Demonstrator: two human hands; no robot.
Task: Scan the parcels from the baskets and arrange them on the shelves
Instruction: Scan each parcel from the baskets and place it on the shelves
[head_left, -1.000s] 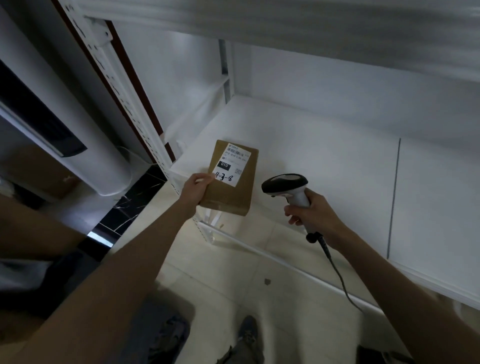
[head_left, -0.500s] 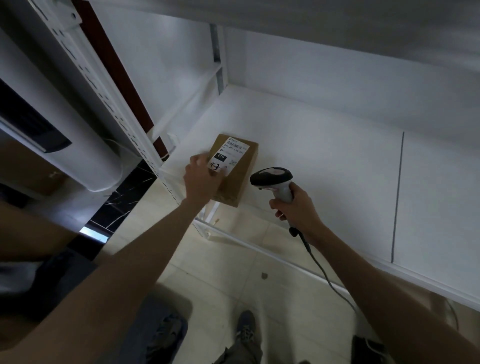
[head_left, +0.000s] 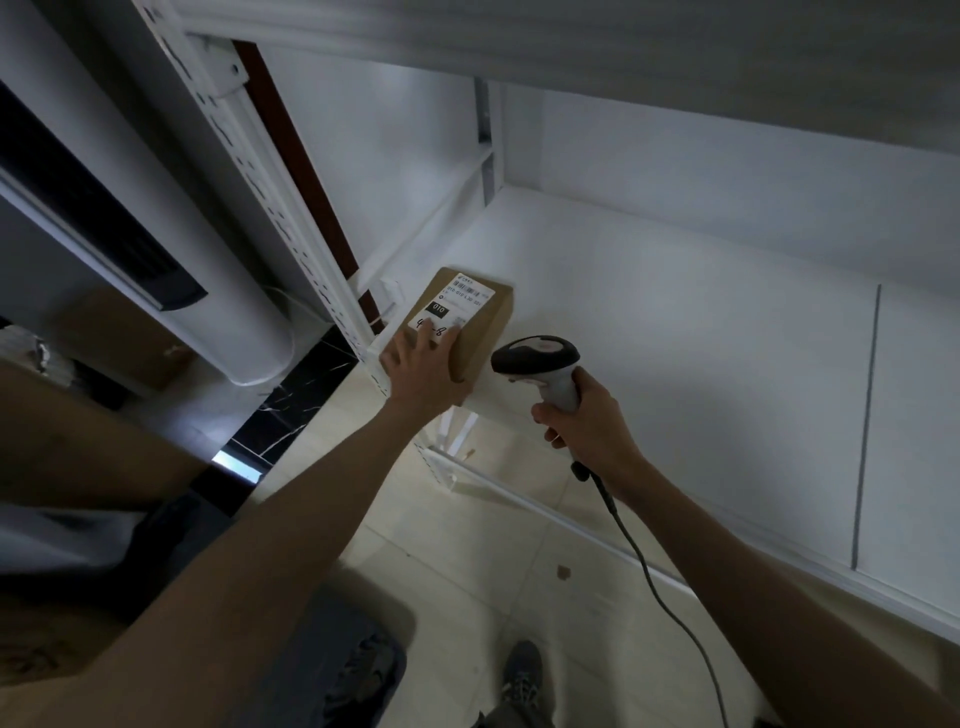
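left hand presses flat cardboard parcel on smooth white shelf.

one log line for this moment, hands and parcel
left hand: fingers flat on parcel | parcel: on shelf, left front corner, label up | right hand: grips scanner

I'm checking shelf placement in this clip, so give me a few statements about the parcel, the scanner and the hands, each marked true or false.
1. The cardboard parcel lies on the white shelf, near its left front corner. True.
2. The left hand is clear of the parcel. False: its straight fingers rest on the parcel's top, partly over the label.
3. The right hand grips a barcode scanner by its handle. True.
4. The scanner is cordless. False: a cable runs down from the handle.
5. Several parcels already sit on this shelf. False: only one shows.
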